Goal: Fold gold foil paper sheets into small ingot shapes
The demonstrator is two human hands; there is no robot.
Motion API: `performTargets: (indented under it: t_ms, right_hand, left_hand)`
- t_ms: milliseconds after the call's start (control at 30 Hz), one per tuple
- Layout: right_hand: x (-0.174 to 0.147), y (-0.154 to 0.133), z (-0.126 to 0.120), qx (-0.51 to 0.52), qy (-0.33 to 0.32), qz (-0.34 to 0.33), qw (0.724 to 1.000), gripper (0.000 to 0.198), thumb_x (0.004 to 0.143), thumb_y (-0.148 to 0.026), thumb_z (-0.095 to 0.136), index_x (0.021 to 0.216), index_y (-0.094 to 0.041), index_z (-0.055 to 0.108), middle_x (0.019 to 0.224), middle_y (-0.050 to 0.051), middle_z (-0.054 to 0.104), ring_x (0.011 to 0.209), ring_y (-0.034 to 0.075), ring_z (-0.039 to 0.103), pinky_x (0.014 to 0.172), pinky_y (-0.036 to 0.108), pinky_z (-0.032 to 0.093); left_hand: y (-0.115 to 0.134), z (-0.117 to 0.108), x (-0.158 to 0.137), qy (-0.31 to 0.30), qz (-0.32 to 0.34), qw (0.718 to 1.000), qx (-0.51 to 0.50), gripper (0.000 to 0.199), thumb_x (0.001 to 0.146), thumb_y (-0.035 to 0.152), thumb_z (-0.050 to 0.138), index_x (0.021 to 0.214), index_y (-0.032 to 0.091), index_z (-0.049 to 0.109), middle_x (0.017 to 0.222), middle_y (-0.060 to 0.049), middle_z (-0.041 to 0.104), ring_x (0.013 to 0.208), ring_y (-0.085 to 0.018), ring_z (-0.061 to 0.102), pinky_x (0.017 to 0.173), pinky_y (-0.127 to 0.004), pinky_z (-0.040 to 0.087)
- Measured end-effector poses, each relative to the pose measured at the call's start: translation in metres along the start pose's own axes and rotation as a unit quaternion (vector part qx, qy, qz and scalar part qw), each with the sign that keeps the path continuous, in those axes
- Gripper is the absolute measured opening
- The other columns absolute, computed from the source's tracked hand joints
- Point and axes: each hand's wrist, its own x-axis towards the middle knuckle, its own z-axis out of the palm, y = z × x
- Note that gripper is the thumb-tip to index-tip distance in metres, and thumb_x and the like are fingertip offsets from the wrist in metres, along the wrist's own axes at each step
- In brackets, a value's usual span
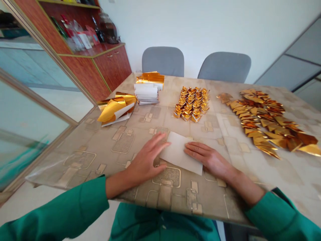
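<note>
A sheet of paper [179, 154], white side up, lies at a slant on the patterned tablecloth in front of me. My right hand [204, 155] rests flat over its right part, fingers stretched out and close together. At the sheet's left edge, my left hand [151, 157] hovers or lightly touches with its fingers and thumb spread. Whether the fingertips press on the paper I cannot tell. Beyond the sheet stand rows of small folded gold paper pieces [192, 102]. The underside of the sheet is hidden.
Loose gold foil sheets [116, 108] lie at the left, beside a stack of white-backed paper [146, 93]. Many overlapping gold folded pieces [265, 120] spread over the right side. Two grey chairs [163, 62] stand behind the table; a wooden cabinet [110, 67] is at the far left.
</note>
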Motion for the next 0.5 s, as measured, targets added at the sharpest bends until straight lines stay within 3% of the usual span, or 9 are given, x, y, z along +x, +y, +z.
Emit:
performTargets:
  t_ms: [100,167,267,400,500]
  right_hand:
    - [-0.001,0.002,-0.001,0.048,-0.033,0.000,0.998,0.061,0.082,-0.007,0.051,0.142,-0.011,0.049,0.144,0.017,0.053,0.137,0.029,0.045,0.110,0.050,0.043]
    - [-0.001,0.003,-0.005,0.074,-0.042,0.002,0.996,0.055,0.087,-0.013,0.051,0.142,-0.012,0.049,0.144,0.017,0.052,0.138,0.028,0.044,0.112,0.050,0.041]
    - [-0.002,0.005,-0.011,0.100,-0.046,0.009,0.994,0.043,0.096,-0.020,0.045,0.138,-0.016,0.054,0.144,0.014,0.053,0.137,0.024,0.045,0.114,0.048,0.039]
    - [-0.003,0.008,-0.019,0.127,-0.035,0.007,0.991,0.038,0.096,-0.023,0.048,0.132,-0.018,0.059,0.142,0.013,0.055,0.135,0.024,0.047,0.114,0.047,0.038]
    - [-0.001,0.008,-0.023,0.171,-0.010,0.034,0.985,0.030,0.098,-0.031,0.050,0.120,-0.018,0.066,0.131,0.012,0.063,0.125,0.024,0.055,0.109,0.046,0.041]
  left_hand:
    - [0.002,0.004,0.004,-0.090,0.092,0.987,0.098,0.059,0.079,0.032,0.072,0.133,0.020,0.052,0.150,-0.015,0.044,0.140,-0.031,0.037,0.117,-0.050,0.028]
    - [0.004,0.009,0.011,-0.102,0.119,0.978,0.140,0.057,0.082,0.032,0.069,0.133,0.016,0.051,0.143,-0.016,0.052,0.133,-0.029,0.047,0.113,-0.047,0.035]
    - [0.005,0.014,0.022,-0.096,0.137,0.968,0.185,0.036,0.088,0.020,0.059,0.124,0.014,0.057,0.125,-0.014,0.064,0.117,-0.025,0.058,0.103,-0.042,0.046]
    - [0.002,0.013,0.031,-0.070,0.119,0.971,0.194,0.015,0.093,0.015,0.050,0.101,0.016,0.063,0.100,-0.008,0.070,0.095,-0.021,0.064,0.086,-0.036,0.052]
    - [-0.001,0.014,0.032,-0.040,0.072,0.980,0.183,0.011,0.095,0.022,0.052,0.098,0.018,0.061,0.093,-0.004,0.070,0.087,-0.020,0.066,0.079,-0.033,0.053]
